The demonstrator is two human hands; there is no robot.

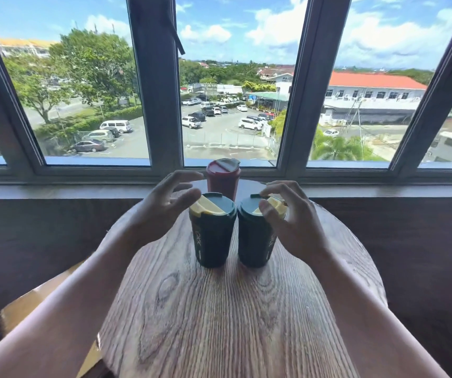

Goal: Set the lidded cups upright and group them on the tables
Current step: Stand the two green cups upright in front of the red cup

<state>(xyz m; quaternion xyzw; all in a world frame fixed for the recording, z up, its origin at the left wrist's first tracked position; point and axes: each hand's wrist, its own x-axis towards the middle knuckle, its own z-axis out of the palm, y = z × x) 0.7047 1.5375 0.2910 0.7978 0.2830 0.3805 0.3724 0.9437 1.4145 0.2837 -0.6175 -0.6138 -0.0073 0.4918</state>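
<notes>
Three lidded cups upright on the round wooden table, grouped at its far side near the window. Left green cup and right green cup stand side by side, just beside each other with a thin gap between the bodies. Both have dark teal lids with a yellow flap. Maroon cup stands behind them, centred on the gap, its lower part hidden by the green pair.

My left hand sits at the left green cup's lid, fingers spread and curled, nothing gripped; a fingertip is right at the yellow flap, can't tell if it touches. My right hand is at the right green cup's lid, fingers loosely curled around the yellow flap, thumb in front of the lid rim. Looks like light contact, can't confirm a pinch.

Both forearms come in over the table's near edge. Behind the table: windowsill, window frames, car park outside. A second wooden surface shows lower left.
</notes>
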